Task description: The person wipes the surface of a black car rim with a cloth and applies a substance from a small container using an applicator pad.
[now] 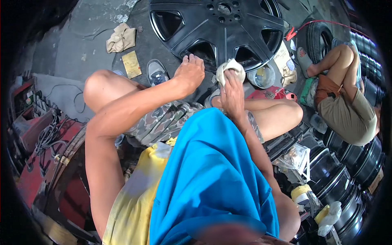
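A dark alloy wheel rim point(197, 32) with broad spokes and cut-out windows lies at the top of the view. My right hand point(233, 92) is closed on a bunched whitish cloth point(231, 69), which is at the rim's near edge. Just left of it, my left hand point(190, 73) is at the same edge, back of the hand up. Its fingertips overlap a spoke window; whether they touch or grip the rim cannot be seen. A translucent tub point(261, 76) stands partly beneath the rim's right side.
A folded tan cloth point(121, 38) and a yellow sandpaper sheet point(131, 65) lie on the left floor. Another person point(343, 101) sits at right, near a tyre point(318, 38) and a red clamp point(290, 33). Stacked black rims point(329, 171) and coiled cable point(49, 141) flank me.
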The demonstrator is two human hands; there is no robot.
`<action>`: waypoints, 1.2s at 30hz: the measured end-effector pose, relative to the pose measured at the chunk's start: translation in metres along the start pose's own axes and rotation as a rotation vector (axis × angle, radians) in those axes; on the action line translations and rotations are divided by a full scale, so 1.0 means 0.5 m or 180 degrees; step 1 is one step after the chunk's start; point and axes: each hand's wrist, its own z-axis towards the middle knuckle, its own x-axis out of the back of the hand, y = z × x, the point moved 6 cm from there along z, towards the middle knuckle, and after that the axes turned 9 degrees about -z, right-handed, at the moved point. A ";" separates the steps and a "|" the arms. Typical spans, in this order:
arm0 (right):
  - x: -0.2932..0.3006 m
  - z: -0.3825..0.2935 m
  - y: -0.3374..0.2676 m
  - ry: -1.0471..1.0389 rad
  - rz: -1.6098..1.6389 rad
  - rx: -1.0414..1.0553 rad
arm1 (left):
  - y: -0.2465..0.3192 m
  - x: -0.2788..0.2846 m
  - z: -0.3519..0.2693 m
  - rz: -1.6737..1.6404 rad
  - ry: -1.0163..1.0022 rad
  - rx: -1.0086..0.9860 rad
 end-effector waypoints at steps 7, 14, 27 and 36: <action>-0.022 0.105 0.034 0.0550 0.0052 -0.0895 | 0.000 0.005 0.047 -0.0058 -0.0641 0.0118; -0.023 0.284 0.119 0.1350 -0.0018 -0.0894 | -0.008 -0.011 0.052 -0.0258 -0.0784 0.0084; -0.032 0.351 0.168 0.0864 0.0216 -0.0784 | -0.010 0.007 0.044 0.0022 -0.0994 0.0483; -0.010 0.140 0.018 0.0109 0.0227 0.0265 | -0.092 0.023 0.041 -0.0973 -0.1108 0.0231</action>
